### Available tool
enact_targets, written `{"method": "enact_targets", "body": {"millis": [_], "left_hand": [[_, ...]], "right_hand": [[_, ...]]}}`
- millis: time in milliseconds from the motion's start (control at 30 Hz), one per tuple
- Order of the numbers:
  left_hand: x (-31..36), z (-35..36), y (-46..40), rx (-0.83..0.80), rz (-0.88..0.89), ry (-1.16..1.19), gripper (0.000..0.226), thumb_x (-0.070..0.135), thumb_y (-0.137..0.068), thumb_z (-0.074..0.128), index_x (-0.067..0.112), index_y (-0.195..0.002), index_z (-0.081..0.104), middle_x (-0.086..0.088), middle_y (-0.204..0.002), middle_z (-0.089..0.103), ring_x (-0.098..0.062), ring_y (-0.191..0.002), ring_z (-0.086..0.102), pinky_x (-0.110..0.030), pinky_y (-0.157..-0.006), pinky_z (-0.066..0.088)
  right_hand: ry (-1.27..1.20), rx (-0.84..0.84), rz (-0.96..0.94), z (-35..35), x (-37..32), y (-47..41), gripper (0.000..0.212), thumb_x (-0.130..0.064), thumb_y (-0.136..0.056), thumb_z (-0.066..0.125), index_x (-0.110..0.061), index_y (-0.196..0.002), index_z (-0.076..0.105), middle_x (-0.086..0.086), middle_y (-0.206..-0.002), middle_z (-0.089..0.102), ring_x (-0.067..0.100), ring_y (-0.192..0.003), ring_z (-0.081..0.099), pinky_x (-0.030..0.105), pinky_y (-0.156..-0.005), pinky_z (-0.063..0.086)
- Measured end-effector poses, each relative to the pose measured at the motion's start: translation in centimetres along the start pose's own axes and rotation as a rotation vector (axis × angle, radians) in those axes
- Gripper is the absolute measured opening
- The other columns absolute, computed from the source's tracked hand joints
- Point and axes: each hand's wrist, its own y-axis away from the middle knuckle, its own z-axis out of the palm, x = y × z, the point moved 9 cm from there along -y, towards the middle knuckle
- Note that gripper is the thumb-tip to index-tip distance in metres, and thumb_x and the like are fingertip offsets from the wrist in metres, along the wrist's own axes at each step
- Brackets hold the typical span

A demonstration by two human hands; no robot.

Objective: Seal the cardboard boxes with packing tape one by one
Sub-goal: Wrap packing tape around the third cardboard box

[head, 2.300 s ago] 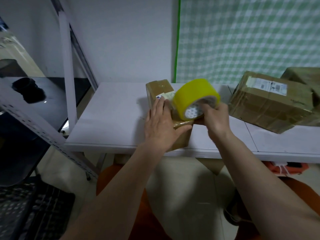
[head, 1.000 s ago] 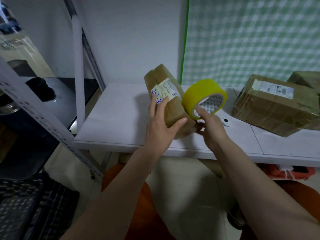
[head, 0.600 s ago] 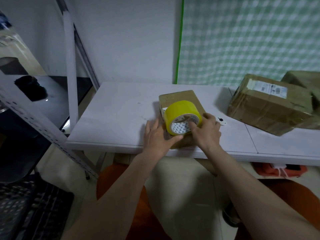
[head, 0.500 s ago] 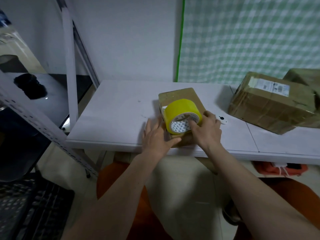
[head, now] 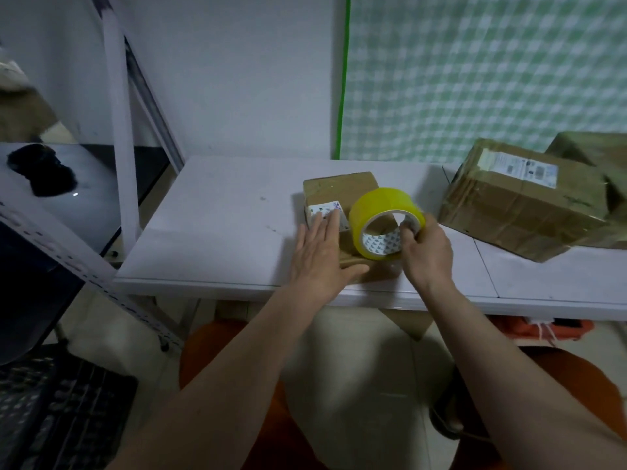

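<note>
A small brown cardboard box (head: 339, 188) with a white label lies flat near the front edge of the white table (head: 220, 215). My left hand (head: 319, 252) presses flat on its top, fingers straight, fingertips on the label. My right hand (head: 425, 252) grips a yellow roll of packing tape (head: 383, 205), fingers hooked through its core, and holds it on edge over the box's right half. A short stretch of tape seems to run from the roll down to the box's near edge.
A larger taped box (head: 519, 205) with a shipping label lies at the table's right, and another box (head: 597, 154) lies behind it. A metal shelf frame (head: 118, 130) stands at left beside a dark surface. A green checked sheet covers the back wall.
The box was tipped up, then laid flat again. In the last half second my left hand slid forward onto the box top and my right hand moved the roll rightward and up.
</note>
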Motion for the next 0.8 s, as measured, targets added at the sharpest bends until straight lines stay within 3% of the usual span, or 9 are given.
{"method": "enact_targets", "body": {"millis": [133,200,300,500,600,700,800], "left_hand": [[0.6,0.5,-0.2,0.013,-0.001,0.063,0.114,0.057,-0.079,0.066,0.014,-0.152,-0.01,0.001,-0.161,0.007,-0.014,-0.147,0.007,-0.027,-0.116,-0.002],[0.5,0.6,-0.1,0.017,-0.002,0.061,0.114,0.056,-0.079,0.067,0.012,-0.152,-0.01,0.001,-0.162,0.006,-0.015,-0.147,0.008,-0.026,-0.115,-0.001],[0.5,0.6,0.0,0.031,0.022,0.04,0.111,0.054,-0.079,0.067,0.009,-0.153,-0.003,-0.001,-0.161,0.007,-0.016,-0.147,0.008,-0.029,-0.117,0.001],[0.1,0.8,0.1,0.048,0.013,0.008,0.105,0.055,-0.082,0.062,0.008,-0.153,0.001,-0.004,-0.161,0.013,-0.018,-0.147,0.01,-0.03,-0.117,0.001],[0.1,0.8,0.3,0.059,0.02,-0.02,0.105,0.059,-0.083,0.057,0.011,-0.152,-0.006,-0.004,-0.16,0.014,-0.018,-0.146,0.012,-0.031,-0.117,0.002],[0.2,0.7,0.2,0.064,0.029,-0.024,0.103,0.058,-0.085,0.056,0.014,-0.152,-0.008,-0.004,-0.16,0.015,-0.017,-0.145,0.012,-0.032,-0.118,0.002],[0.3,0.7,0.2,0.048,0.028,-0.05,0.103,0.06,-0.086,0.053,0.013,-0.152,-0.01,-0.004,-0.161,0.011,-0.017,-0.146,0.009,-0.032,-0.118,-0.001]], "right_hand": [[-0.122,-0.033,0.05,0.9,0.7,0.7,0.017,-0.029,-0.091,0.055,-0.013,-0.096,0.056,0.01,-0.089,0.061,0.034,-0.092,0.056,0.03,-0.069,0.034],[-0.177,-0.055,0.046,1.7,0.7,1.3,0.022,-0.029,-0.087,0.061,-0.01,-0.098,0.06,0.009,-0.097,0.062,0.028,-0.095,0.055,0.03,-0.075,0.04],[-0.131,0.024,-0.009,1.4,-0.1,1.1,0.021,-0.021,-0.089,0.057,-0.002,-0.097,0.063,0.021,-0.108,0.057,0.036,-0.105,0.05,0.038,-0.088,0.04],[-0.113,0.029,-0.164,0.5,-2.0,0.5,0.017,-0.015,-0.092,0.047,-0.009,-0.105,0.057,0.02,-0.097,0.065,0.037,-0.089,0.056,0.032,-0.065,0.033],[-0.26,0.148,-0.063,-2.1,0.2,-1.3,0.026,-0.004,-0.089,0.044,-0.005,-0.11,0.059,0.02,-0.1,0.065,0.033,-0.091,0.058,0.032,-0.072,0.041],[-0.392,0.165,0.048,-3.1,2.3,-2.5,0.026,-0.008,-0.09,0.046,-0.011,-0.109,0.062,0.007,-0.097,0.062,0.019,-0.089,0.055,0.025,-0.07,0.039],[-0.484,0.11,0.146,-1.9,3.6,-2.2,0.014,-0.013,-0.089,0.053,-0.014,-0.1,0.063,0.009,-0.094,0.064,0.023,-0.089,0.06,0.038,-0.076,0.052]]}}
